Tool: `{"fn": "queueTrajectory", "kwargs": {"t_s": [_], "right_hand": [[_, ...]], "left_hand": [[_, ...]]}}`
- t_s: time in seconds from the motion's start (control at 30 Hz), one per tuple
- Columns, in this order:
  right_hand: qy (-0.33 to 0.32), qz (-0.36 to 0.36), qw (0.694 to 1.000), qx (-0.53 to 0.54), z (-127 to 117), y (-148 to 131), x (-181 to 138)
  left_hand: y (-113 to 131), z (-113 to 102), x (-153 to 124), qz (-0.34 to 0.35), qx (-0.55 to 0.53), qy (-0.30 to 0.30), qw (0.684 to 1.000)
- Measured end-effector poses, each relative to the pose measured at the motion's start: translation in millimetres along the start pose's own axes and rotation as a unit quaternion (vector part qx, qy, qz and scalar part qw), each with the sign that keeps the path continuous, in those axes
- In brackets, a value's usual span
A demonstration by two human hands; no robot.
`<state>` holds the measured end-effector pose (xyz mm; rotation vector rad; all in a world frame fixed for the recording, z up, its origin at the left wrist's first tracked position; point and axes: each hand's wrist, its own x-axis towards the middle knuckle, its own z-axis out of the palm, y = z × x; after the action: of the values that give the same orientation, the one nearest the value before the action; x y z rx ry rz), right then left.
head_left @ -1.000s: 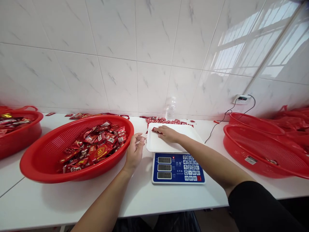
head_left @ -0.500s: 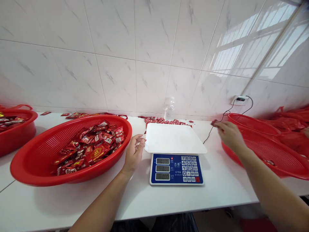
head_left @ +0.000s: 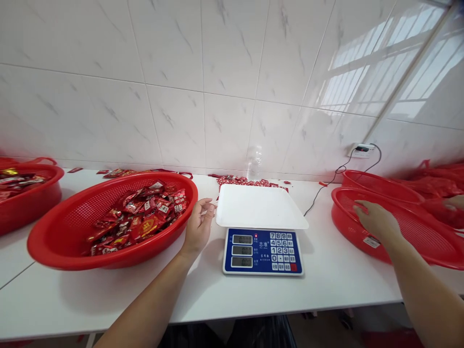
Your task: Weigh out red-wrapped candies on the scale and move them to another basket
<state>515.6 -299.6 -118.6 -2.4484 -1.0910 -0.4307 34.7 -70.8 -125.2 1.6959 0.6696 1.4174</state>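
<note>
A digital scale (head_left: 263, 251) with a blue keypad stands mid-table, its white weighing tray (head_left: 261, 207) bare and its top display reading zeros. My left hand (head_left: 199, 224) is beside the tray's left edge, thumb and fingers apart, with nothing visible in it. To its left, a red plastic basket (head_left: 61, 258) holds many small red packets (head_left: 145, 217). Over the right red basket (head_left: 340, 220), my right hand (head_left: 379, 222) reaches with fingers spread and no packet visible. The hand and forearm hide part of that basket.
Behind the scale are a clear bottle (head_left: 255, 164) and red patterned packets (head_left: 239, 181). A cord (head_left: 319, 193) runs to a wall outlet (head_left: 361, 150). Another red basket (head_left: 47, 200) with packets is far left. At far right are red bags (head_left: 442, 179) and another person's hand (head_left: 457, 200).
My right hand has moved right and down from beside the cord to over the right basket; the small red packet it held is gone from its fingers. My left hand stays by the tray.
</note>
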Motion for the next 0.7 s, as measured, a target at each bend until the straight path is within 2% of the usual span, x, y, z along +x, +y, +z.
{"fn": "queueTrajectory", "kwargs": {"t_s": [0.07,0.13,0.2,0.23,0.33,0.37,0.43,0.5,0.57,0.63,0.7], "right_hand": [[0.060,-0.069,0.995,0.035,-7.0,-39.6,-10.7],[0.134,-0.139,0.976,0.105,-10.2,-88.4,-30.7],[0.198,-0.242,0.931,0.189,-8.5,-142.2,-60.6],[0.206,-0.312,0.898,0.232,-6.1,-169.6,-78.6],[0.112,-0.520,0.778,0.334,5.3,-246.6,-136.3],[0.087,-0.574,0.736,0.348,10.3,-268.5,-154.1],[0.031,-0.648,0.678,0.347,21.4,-303.3,-184.0],[0.008,-0.687,0.636,0.351,33.4,-324.3,-204.3],[-0.002,-0.701,0.616,0.359,44.3,-332.1,-215.4],[-0.009,-0.695,0.611,0.378,52.3,-331.1,-219.3],[-0.016,-0.676,0.617,0.403,56.2,-326.7,-219.1]], "left_hand": [[13.9,-1.6,-1.1,0.010,0.002,-0.003,1.000],[29.4,-5.2,-3.2,0.010,0.020,-0.024,0.999],[45.2,-11.6,-4.8,0.007,0.069,-0.065,0.995],[53.0,-16.2,-4.7,0.012,0.106,-0.089,0.990],[72.8,-36.9,2.5,0.046,0.243,-0.145,0.958],[77.0,-46.4,7.6,0.055,0.288,-0.158,0.943],[79.2,-69.4,21.2,0.051,0.369,-0.180,0.910],[72.4,-97.3,36.4,0.017,0.436,-0.196,0.878],[58.9,-127.9,49.8,-0.060,0.505,-0.236,0.828],[43.0,-157.3,59.7,-0.160,0.535,-0.320,0.765],[28.3,-181.4,67.2,-0.234,0.547,-0.370,0.713]]}}
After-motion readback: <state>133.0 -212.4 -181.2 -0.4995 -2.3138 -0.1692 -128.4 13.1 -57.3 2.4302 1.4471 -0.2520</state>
